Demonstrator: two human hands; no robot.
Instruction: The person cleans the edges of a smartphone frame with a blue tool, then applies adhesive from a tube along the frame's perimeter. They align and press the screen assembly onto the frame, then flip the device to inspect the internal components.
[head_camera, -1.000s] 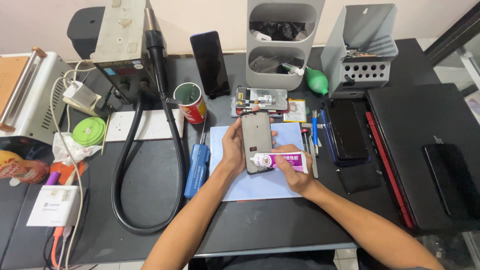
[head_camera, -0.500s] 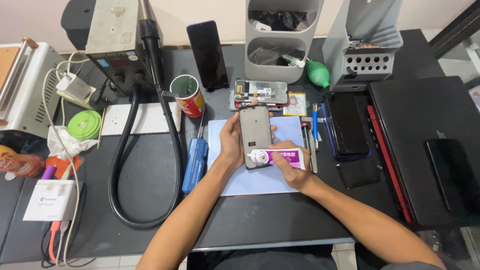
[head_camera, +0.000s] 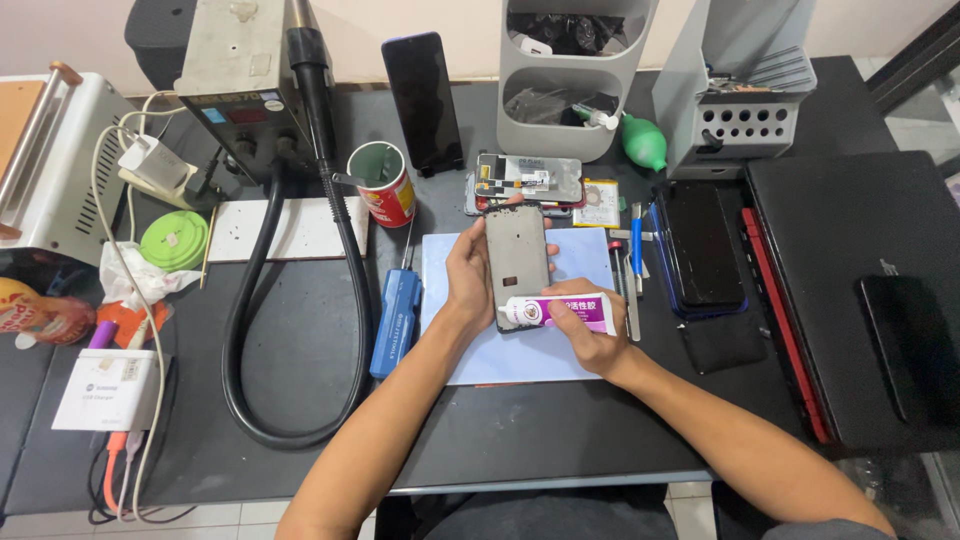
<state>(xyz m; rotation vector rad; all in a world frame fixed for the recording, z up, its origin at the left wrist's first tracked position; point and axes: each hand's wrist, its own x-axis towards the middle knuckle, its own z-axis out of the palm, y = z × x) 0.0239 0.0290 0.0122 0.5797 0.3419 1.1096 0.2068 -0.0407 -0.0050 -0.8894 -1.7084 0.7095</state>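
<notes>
Black rubber hose (head_camera: 245, 330) from the grey hot-air station (head_camera: 240, 80) loops wide on the left, clear of the pale blue mat (head_camera: 470, 340); a blue screwdriver case (head_camera: 397, 322) lies beside it within reach. Over the mat the left hand (head_camera: 468, 275) wraps fingers and thumb around a dark phone frame (head_camera: 517, 260), steadying it upright, while the right hand (head_camera: 585, 335) pinches a white-and-pink glue tube (head_camera: 560, 312), its nozzle at the frame's lower edge

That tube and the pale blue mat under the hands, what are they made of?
The tube in the right hand looks like soft plastic, with a glossy white and pink skin. The mat looks like rubber or silicone, matte and lying flat, though the view leaves it open.
</notes>
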